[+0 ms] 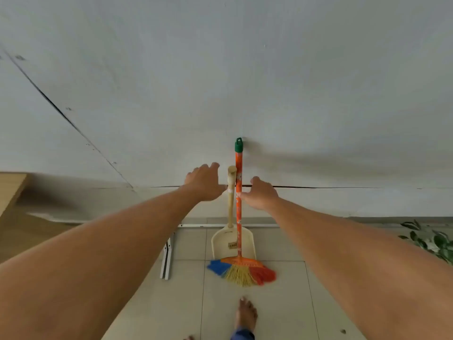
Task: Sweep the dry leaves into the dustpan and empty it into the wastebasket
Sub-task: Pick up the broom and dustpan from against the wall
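Observation:
A broom (pixel 239 212) with an orange patterned handle, a green cap and blue, yellow and red bristles leans upright against the white wall. Right beside it on the left stands a cream dustpan (pixel 224 244) with a long wooden handle. My left hand (pixel 204 184) reaches toward the top of the dustpan handle, fingers spread, its thumb close to the handle. My right hand (pixel 261 192) reaches to the broom handle from the right, fingers loose, fingertips at the handle. Neither hand grips anything. No dry leaves or wastebasket show in this view.
White wall (pixel 245 82) fills the view ahead. A white metal bracket (pixel 166 261) lies on the tiled floor at left. A wooden board (pixel 12 190) stands far left. Green plant leaves (pixel 436 241) show at right. My bare foot (pixel 245 315) stands below the broom.

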Available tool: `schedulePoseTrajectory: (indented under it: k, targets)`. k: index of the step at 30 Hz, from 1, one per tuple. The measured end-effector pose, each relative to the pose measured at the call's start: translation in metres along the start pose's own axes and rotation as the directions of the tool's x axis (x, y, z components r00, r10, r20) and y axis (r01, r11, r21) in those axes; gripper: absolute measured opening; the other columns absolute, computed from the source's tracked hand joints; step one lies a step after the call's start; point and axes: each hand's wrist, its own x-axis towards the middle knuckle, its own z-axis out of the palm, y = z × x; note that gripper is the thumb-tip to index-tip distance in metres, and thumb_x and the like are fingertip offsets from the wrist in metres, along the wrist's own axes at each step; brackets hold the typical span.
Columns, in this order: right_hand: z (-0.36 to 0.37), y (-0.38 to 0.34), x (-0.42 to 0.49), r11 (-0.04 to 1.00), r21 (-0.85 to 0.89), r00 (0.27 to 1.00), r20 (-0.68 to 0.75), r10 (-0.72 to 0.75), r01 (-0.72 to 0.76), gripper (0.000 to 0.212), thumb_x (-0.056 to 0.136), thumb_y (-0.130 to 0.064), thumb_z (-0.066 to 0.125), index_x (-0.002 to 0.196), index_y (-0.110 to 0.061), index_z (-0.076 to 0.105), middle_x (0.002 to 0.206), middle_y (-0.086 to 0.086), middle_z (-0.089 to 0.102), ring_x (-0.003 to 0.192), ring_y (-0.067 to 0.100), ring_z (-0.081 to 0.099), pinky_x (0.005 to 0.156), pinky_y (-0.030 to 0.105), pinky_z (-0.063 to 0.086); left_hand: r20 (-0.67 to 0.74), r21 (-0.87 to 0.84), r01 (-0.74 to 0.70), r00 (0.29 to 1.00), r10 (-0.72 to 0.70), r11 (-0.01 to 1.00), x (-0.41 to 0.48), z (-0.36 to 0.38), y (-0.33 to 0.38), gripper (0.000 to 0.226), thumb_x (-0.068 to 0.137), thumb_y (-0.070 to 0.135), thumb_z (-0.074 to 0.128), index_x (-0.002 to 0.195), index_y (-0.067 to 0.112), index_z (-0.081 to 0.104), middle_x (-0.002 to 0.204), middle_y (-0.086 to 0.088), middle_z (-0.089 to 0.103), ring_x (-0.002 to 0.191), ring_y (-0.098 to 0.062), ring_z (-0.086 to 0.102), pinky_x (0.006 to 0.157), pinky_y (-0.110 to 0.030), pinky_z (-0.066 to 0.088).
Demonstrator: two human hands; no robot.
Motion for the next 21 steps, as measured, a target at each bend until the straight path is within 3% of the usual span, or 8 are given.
schedulePoseTrajectory:
  k: [5,10,17,21]
  targets:
    - [-0.004,-0.006,0.027,0.996,0.092,1.000,-0.026,-0.014,0.016,0.045,0.089,-0.041,0.061,0.124,-0.014,0.053,0.093,0.000,0.061,0.079,0.019,0.061,0.068,0.028,0.049,-0.012,-0.058,0.029,0.999,-0.030,0.998,0.026,0.000,0.020,0.071,0.091,0.047,0.066,0.150,0.019,0.040,0.142,-0.006,0.054,0.128,-0.027,0.053,0.097,-0.038,0.049]
    - [0.000,-0.010,0.043,0.992,0.122,0.998,0.051,-0.027,0.021,0.032,0.091,-0.043,0.057,0.099,-0.013,0.063,0.079,0.004,0.071,0.071,0.022,0.072,0.072,0.038,0.062,0.002,-0.044,0.067,0.998,-0.067,0.997,0.039,0.002,0.029,0.039,0.091,0.044,0.068,0.119,0.018,0.061,0.108,-0.002,0.066,0.092,-0.021,0.059,0.070,-0.028,0.043]
    - [-0.003,-0.005,0.047,0.935,0.352,0.990,0.141,-0.008,-0.042,0.016,0.095,-0.024,0.056,0.102,-0.012,0.063,0.082,0.010,0.076,0.075,0.025,0.076,0.071,0.039,0.064,0.009,-0.025,0.082,0.997,-0.082,0.996,0.055,0.008,0.042,0.017,0.089,0.038,0.064,0.091,0.021,0.061,0.087,0.000,0.065,0.077,-0.020,0.062,0.063,-0.029,0.049]
    - [-0.005,0.002,0.040,0.856,0.501,0.984,0.171,0.045,-0.126,0.008,0.098,-0.022,0.057,0.100,-0.014,0.058,0.082,0.011,0.075,0.063,0.021,0.071,0.069,0.039,0.064,0.063,0.094,0.088,0.994,-0.094,0.992,0.058,0.004,0.050,0.019,0.085,0.030,0.070,0.098,0.016,0.066,0.092,-0.004,0.066,0.079,-0.021,0.064,0.062,-0.028,0.051]
